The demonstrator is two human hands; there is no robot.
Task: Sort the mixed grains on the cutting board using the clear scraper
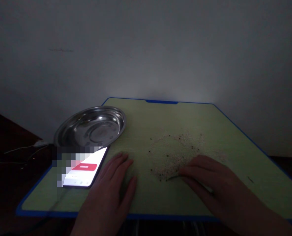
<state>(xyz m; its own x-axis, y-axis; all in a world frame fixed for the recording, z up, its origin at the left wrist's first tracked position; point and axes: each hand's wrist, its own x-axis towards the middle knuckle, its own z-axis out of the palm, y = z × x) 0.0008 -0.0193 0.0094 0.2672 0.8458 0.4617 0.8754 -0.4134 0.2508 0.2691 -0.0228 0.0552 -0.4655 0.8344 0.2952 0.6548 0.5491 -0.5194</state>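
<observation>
- Across the upper half of the frame we note a bare grey wall (pixel 146 49), dimly lit.
- Filling the lower middle, a pale green table (pixel 141 121) with a blue edge.
- Left of centre, a round steel bowl (pixel 104 132), its bright inside facing up.
- Lower right, the right hand (pixel 217 172), reaching in with thumb and fingertips brought close together at the grains; we cannot tell whether they grip anything.
- Lower left of centre, the left hand (pixel 111 180), palm down on the table, fingers spread, grasping nothing, just beside the phone.
- Right of centre, a loose scatter of pale grains (pixel 173 160), densest by the right fingertips, thinning toward the upper right.
- Lower left, a lit phone (pixel 87 177), screen up, with a red block on it; we find its upper left side masked by pixelation.
- Just left of the right fingertips, a thin dark sliver (pixel 173 177), too dim for us to identify.
- Among and around the grains, we see small dark specks (pixel 151 139), several along the left fringe.
</observation>
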